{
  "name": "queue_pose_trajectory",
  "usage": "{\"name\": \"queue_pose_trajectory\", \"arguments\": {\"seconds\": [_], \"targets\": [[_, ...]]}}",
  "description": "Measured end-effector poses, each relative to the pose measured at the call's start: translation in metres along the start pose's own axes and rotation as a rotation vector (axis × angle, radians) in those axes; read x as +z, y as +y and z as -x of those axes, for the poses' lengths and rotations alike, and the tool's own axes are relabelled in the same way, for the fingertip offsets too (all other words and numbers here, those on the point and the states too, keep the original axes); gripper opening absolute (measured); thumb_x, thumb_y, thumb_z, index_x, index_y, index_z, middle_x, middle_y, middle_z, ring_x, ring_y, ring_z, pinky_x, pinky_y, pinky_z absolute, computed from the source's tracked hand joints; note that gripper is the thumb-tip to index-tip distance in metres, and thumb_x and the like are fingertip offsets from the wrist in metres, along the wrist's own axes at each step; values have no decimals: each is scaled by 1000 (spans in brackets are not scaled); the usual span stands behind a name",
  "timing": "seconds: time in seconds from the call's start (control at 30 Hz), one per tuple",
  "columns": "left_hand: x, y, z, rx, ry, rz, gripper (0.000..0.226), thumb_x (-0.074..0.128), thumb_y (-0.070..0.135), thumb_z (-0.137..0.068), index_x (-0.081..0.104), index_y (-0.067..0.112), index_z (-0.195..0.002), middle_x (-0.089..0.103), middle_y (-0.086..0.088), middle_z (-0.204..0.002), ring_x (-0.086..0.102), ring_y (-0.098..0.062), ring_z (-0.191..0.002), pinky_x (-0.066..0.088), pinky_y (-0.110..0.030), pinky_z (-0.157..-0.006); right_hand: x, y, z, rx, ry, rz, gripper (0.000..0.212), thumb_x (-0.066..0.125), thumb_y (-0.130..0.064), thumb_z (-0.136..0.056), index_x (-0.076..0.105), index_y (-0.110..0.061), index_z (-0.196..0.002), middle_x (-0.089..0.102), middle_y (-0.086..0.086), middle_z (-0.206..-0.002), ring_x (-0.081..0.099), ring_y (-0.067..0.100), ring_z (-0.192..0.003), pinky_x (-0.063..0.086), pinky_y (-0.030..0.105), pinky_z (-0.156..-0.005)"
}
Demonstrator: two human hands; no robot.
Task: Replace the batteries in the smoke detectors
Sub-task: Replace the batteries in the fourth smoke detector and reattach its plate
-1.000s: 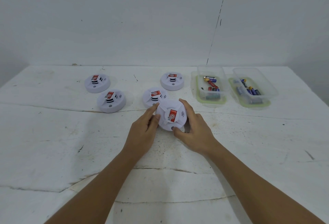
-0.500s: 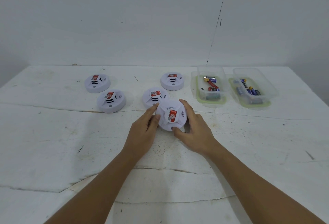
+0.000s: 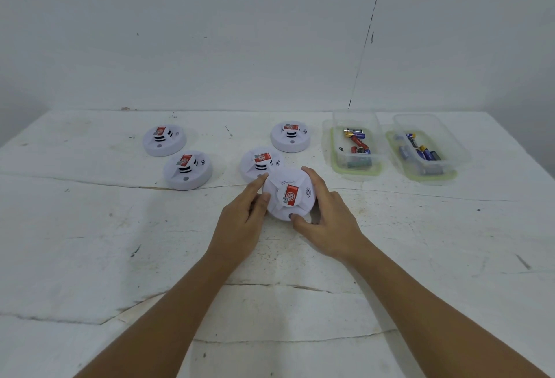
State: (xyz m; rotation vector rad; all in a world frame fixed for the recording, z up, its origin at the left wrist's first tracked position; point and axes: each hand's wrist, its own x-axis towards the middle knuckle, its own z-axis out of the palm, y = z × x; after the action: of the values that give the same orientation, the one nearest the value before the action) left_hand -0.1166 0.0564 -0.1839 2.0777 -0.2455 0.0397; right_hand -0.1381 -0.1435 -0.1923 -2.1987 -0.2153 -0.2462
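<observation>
A white round smoke detector with a red label (image 3: 289, 194) sits tilted at the table's middle, gripped from both sides. My left hand (image 3: 240, 221) holds its left edge with thumb and fingers. My right hand (image 3: 327, 221) wraps its right and near edge. Several more white detectors lie behind: one (image 3: 260, 161) touching just behind the held one, one (image 3: 290, 136) farther back, and two at the left (image 3: 187, 169), (image 3: 164, 139). Two clear plastic tubs at the back right hold loose batteries: the nearer-left tub (image 3: 356, 167) and the right tub (image 3: 426, 170).
The table (image 3: 90, 242) is white, worn and cracked, with a white wall close behind it. The tubs sit on green-rimmed lids near the right back corner.
</observation>
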Motion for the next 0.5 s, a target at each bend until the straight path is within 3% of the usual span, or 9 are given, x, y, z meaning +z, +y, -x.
{"name": "queue_pose_trajectory", "arguments": {"seconds": [0.13, 0.27, 0.43, 0.5], "targets": [[1, -2, -1, 2, -3, -1, 44, 42, 39, -110, 45, 36, -153, 71, 1, -101, 66, -16, -95, 49, -21, -81, -1, -1, 0, -5, 7, 0, 84, 72, -28, -86, 27, -39, -157, 67, -28, -114, 63, 11, -76, 48, 21, -64], [1, -2, -1, 5, -3, -8, 44, 42, 38, -110, 45, 37, -153, 71, 2, -101, 65, -15, -94, 49, -20, -81, -1, -2, 0, -3, -1, -15, 84, 71, -29, -86, 27, -40, -157, 68, -26, -114, 64, 15, -73, 51, 27, -64], [0, -3, -1, 11, -2, -7, 43, 42, 38, -110, 46, 39, -152, 71, 2, -99, 65, -14, -92, 49, -22, -80, -2, -4, -1, -6, -4, -15, 84, 72, -26, -85, 29, -39, -156, 69, -27, -111, 62, 10, -70, 46, 19, -61], [0, -3, -1, 15, -4, -11, 42, 42, 38, -110, 46, 39, -152, 71, 2, -98, 65, -15, -91, 50, -24, -79, -2, -3, -1, -2, -7, -19, 84, 72, -25, -85, 29, -38, -156, 69, -25, -114, 64, 10, -75, 50, 24, -64]]}}
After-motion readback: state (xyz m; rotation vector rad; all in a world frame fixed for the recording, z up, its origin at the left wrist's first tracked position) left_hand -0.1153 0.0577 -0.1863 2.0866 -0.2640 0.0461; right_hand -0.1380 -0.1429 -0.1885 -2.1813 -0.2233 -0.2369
